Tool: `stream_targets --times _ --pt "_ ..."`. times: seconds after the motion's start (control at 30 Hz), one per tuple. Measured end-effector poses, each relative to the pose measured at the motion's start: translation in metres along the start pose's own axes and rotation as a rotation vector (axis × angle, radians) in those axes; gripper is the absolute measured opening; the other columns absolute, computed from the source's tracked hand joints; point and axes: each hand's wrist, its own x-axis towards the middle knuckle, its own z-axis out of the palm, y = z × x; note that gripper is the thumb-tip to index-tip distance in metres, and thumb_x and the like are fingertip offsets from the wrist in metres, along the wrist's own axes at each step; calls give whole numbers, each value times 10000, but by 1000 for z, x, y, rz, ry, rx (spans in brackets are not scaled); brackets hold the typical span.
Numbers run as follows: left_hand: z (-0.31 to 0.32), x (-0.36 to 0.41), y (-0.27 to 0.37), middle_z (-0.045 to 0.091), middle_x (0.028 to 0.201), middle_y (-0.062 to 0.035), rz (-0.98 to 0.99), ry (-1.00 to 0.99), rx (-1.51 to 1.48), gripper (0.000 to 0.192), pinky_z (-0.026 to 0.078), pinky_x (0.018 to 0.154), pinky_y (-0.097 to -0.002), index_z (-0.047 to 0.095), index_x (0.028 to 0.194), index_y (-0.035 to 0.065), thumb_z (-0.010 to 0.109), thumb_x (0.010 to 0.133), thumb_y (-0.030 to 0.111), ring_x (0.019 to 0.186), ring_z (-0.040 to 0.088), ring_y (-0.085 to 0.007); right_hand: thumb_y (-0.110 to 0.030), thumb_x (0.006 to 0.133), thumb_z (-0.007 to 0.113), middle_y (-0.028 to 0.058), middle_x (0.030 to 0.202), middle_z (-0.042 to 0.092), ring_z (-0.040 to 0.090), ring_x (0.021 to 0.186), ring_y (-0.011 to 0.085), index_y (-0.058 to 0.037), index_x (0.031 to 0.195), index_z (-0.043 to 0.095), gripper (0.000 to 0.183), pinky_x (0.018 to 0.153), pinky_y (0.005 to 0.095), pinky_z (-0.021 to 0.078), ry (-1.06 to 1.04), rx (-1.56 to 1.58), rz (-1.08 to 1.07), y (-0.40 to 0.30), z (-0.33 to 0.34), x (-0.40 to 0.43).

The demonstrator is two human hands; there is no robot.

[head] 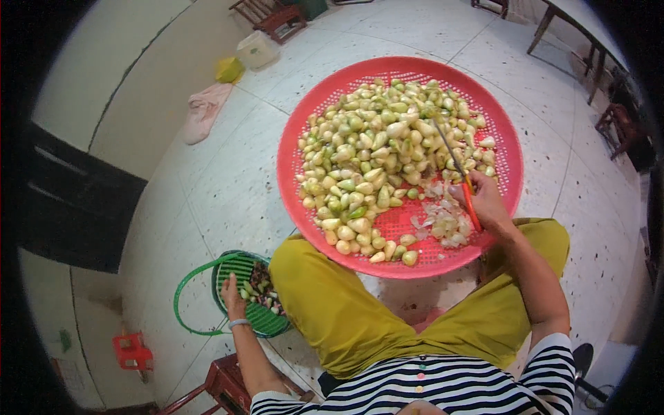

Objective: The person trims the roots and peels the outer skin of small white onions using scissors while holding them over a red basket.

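My right hand (486, 203) grips the orange-red handle of a cutting tool (468, 199). Its long dark blade points away from me over a heap of small pale green and cream bulbs (363, 150). They lie in a round red perforated plastic tray (511, 207), which rests at my knees. Thin, translucent peeled skins (447, 223) form a pile near the tray's right front, beside that hand. Down at the left, my left hand (234, 298) is over a green woven basket (262, 324) with more bulbs (251, 294) and dark scraps inside. Whether its fingers hold anything is unclear.
A dark red wooden stool (228, 386) stands close by my left arm. Pinkish cloth (205, 114), a yellow object (229, 69) and a white bin (258, 50) are on the tiled floor at far left. A table (576, 31) stands at the upper right.
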Motion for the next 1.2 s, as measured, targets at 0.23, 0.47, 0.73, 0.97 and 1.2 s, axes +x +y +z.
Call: stream_targets --times 0.23,0.47,0.73,0.97,1.2 --pt "117 -83 133 551 1183 -171 700 -203 84 425 495 823 -287 468 1259 -24 615 881 104 1013 574 -204 -193 805 711 -23 670 527 472 562 50 -36 839 565 217 492 220 377 16 18 -4 -1 -14 -3" --pt "265 -272 164 636 911 -135 1231 -1138 536 274 498 701 -333 603 1059 18 671 807 97 798 625 -237 -202 779 730 -34 666 516 458 596 50 -41 799 566 231 520 228 375 -19 48 22 -13 -24 -8" --pt "316 -273 119 635 901 -161 1283 -1385 983 316 492 703 -396 605 1053 14 701 776 133 829 618 -315 -329 768 766 -9 647 482 438 592 88 -26 775 541 377 529 275 377 -21 71 -10 -19 -34 -15" --pt "326 -288 183 621 969 -74 115 -1460 -296 251 517 747 -294 537 1150 -31 547 905 23 861 615 -174 -496 827 651 59 651 517 482 601 131 -6 786 540 504 542 303 398 -66 -28 -131 -31 -34 -27" --pt "329 -281 181 625 1054 -112 20 -1403 -637 241 533 795 -314 529 1148 -22 546 911 17 922 621 -185 -449 832 646 130 721 513 510 645 224 13 954 475 507 604 371 419 -225 -238 -207 -42 -24 -41"
